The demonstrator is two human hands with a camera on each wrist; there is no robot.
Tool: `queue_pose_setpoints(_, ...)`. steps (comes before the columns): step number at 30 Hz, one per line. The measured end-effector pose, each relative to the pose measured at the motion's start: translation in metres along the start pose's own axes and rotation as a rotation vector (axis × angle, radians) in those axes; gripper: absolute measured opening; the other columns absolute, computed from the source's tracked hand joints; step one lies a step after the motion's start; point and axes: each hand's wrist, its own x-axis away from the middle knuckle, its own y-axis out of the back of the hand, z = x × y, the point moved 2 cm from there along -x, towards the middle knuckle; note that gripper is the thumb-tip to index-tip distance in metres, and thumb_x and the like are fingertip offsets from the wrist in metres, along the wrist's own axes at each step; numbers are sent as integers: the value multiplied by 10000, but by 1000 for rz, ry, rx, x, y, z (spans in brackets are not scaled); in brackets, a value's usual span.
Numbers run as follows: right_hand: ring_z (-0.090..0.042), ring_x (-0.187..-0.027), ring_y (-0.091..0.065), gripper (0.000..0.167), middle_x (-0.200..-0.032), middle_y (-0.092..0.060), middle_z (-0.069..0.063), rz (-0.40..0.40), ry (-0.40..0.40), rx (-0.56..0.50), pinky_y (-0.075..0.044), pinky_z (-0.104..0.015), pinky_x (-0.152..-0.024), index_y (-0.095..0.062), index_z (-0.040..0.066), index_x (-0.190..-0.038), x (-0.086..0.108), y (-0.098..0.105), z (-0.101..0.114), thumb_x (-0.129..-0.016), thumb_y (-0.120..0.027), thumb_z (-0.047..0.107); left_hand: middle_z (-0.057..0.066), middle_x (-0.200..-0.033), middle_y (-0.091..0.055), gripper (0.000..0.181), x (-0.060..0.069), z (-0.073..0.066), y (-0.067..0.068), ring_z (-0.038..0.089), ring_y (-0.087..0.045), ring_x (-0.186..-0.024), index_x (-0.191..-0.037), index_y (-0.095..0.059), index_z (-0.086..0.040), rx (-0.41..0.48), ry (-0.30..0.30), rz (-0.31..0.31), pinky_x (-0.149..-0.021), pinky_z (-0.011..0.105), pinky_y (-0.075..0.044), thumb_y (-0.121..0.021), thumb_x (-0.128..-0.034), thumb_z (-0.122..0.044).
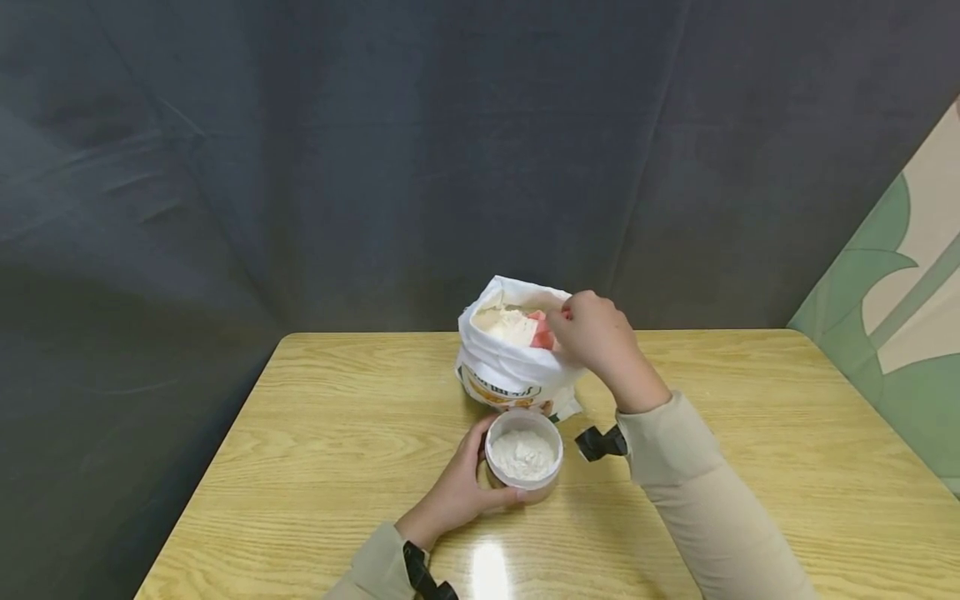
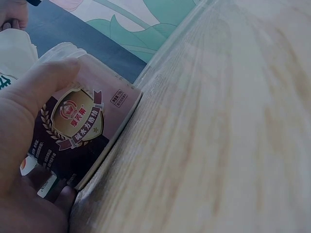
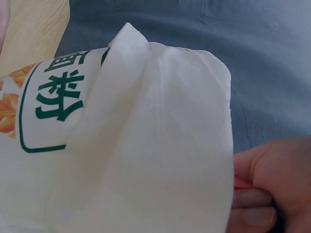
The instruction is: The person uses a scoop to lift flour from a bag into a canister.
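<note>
A white flour bag [image 1: 498,362] stands with its top folded open, white flour [image 1: 512,327] inside. At the bag's mouth my right hand [image 1: 597,333] pinches the handle of a red scoop [image 1: 542,332], whose other end is down among the flour. The right wrist view shows the curled fingers [image 3: 252,213] beside the bag's edge, with a bit of red between them. My left hand [image 1: 461,492] grips a round clear jar [image 1: 557,477] on the table, in front of the bag. White powder fills part of it. In the left wrist view, the jar's label [image 2: 73,119] is dark with a crest.
Everything stands on a wood-grain table [image 1: 337,433]. Behind it hangs a dark grey cloth [image 1: 450,167], close to the bag. A green and beige leaf-patterned panel [image 1: 885,275] is at the right. Black straps [image 1: 600,443] are on the wrists.
</note>
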Motion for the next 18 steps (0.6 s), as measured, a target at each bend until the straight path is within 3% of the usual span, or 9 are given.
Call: queue_pose_setpoints(18, -138, -468, -295, 443, -510, -344, 31, -45, -80, -198, -280, -275, -463, -415, 109, -543, 9, 7, -10, -967, -484, 219, 5, -1543, -373, 1016, -1, -2, -1, 219, -408, -1388, -1551, -298, -261, 18, 1, 15, -1160, 481, -297, -916, -746, -212)
